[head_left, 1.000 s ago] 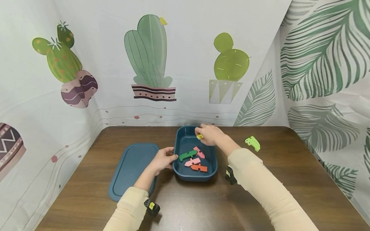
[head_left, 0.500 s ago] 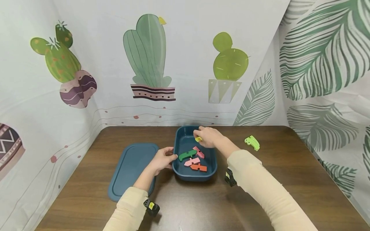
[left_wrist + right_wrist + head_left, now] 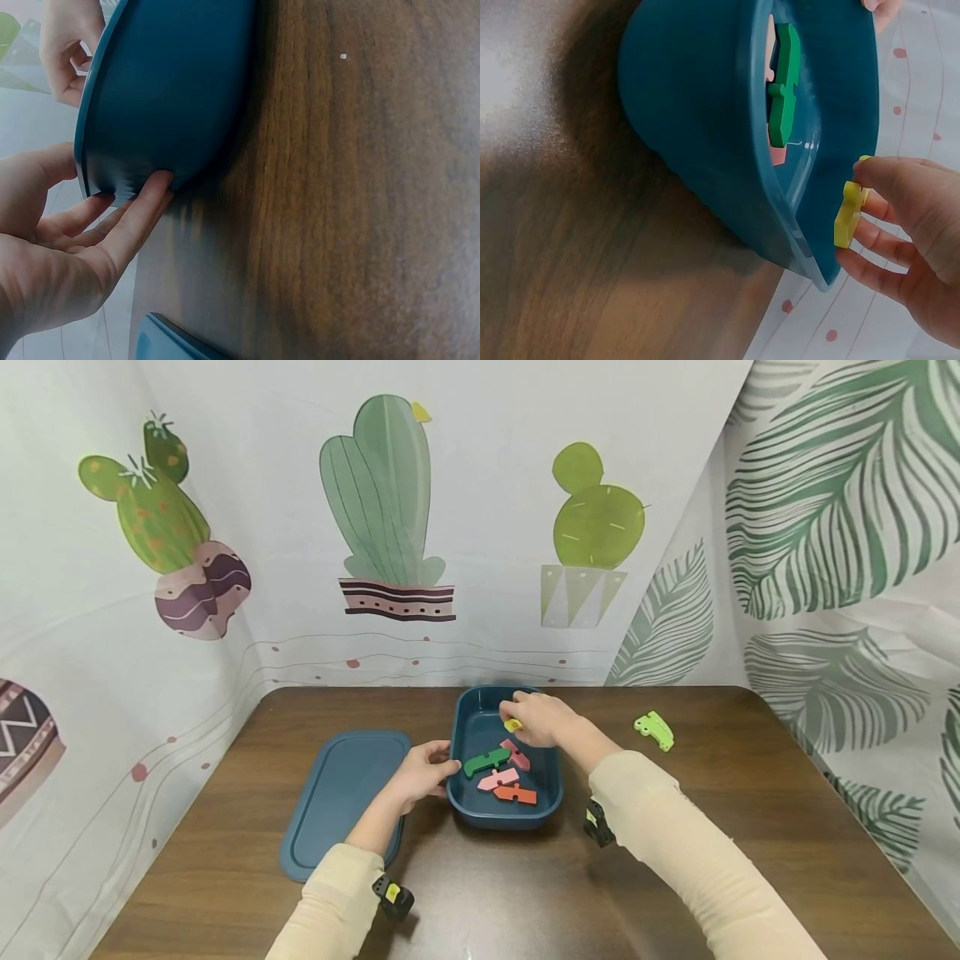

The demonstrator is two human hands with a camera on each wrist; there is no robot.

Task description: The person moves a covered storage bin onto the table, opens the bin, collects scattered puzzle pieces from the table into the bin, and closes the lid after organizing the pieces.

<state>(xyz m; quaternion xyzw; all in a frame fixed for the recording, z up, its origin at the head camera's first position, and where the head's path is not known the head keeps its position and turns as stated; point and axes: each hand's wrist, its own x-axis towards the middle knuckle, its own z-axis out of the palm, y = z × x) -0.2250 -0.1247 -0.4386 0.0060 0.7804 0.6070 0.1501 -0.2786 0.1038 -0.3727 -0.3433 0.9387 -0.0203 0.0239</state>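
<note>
My left hand (image 3: 422, 774) grips the left side of a dark blue plastic box (image 3: 505, 821), thumb at the rim and fingers against the outer wall (image 3: 169, 112). Inside the box's far right part, my right hand (image 3: 542, 718) pinches a small yellow puzzle piece (image 3: 847, 217) between thumb and fingers. Below it on the box floor lie a green piece (image 3: 486, 762), a light pink piece (image 3: 498, 780), a deeper pink piece (image 3: 516, 755) and an orange piece (image 3: 516, 795). In the right wrist view the yellow piece overlaps the box's inner wall.
A flat blue lid (image 3: 347, 802) lies on the wooden table (image 3: 735, 827) left of the box, partly under my left forearm in view. A light green crocodile-like piece (image 3: 656, 730) sits to the right. A printed cloth (image 3: 495, 527) hangs behind the table.
My right hand has moved slightly nearer and lower into the box with the yellow puzzle piece. The left hand and the pieces in the box stay put.
</note>
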